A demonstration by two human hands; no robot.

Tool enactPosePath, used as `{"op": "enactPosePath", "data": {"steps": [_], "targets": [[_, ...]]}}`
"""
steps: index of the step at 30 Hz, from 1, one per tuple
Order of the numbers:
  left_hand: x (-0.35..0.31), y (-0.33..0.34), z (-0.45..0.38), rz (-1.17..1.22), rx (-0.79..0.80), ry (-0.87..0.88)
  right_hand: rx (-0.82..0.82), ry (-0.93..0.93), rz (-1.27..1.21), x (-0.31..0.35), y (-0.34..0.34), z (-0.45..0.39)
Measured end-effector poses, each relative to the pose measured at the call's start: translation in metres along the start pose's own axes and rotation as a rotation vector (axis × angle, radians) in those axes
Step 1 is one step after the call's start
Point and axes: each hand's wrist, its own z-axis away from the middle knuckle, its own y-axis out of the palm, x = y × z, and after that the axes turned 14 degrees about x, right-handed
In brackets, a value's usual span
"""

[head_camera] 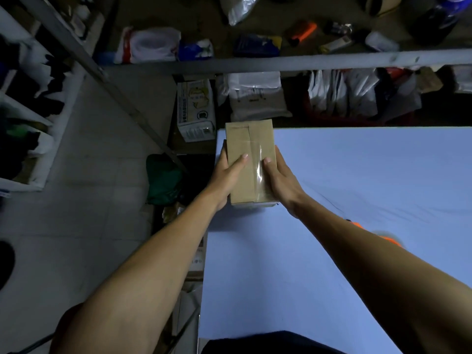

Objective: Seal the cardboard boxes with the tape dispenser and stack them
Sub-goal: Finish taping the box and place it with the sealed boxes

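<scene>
Both bare forearms reach forward, converging near the table's far left corner. The left hand (227,175) and right hand (281,180) face each other, palms inward, thumbs laid on top, fingers wrapped down the sides, clasping firmly

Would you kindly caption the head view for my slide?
Both hands grip a taped cardboard box at the far-left corner of a blue table.

Both my forearms are bare up to the elbows, with no sleeves, watch, bracelet or rings showing. My left hand (227,175) and right hand (282,178) wear no gloves; my fingers (268,160) have short, plain nails. My clothing at the bottom edge looks dark.
</scene>
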Motion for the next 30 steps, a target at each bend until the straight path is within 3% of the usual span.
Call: {"op": "enactPosePath", "data": {"steps": [13, 23, 30], "targets": [[-0.008, -0.061, -0.076, 0.015, -0.04, -0.118, -0.017, 0.08, -0.047, 0.012, 0.014, -0.096], [-0.009, -0.075, -0.102, -0.041, -0.062, -0.12, -0.031, 0.099, -0.06, 0.018, 0.011, -0.121], [-0.013, -0.074, -0.101, -0.207, -0.07, -0.073, -0.02, 0.111, 0.037, 0.027, 0.008, -0.116]]}}
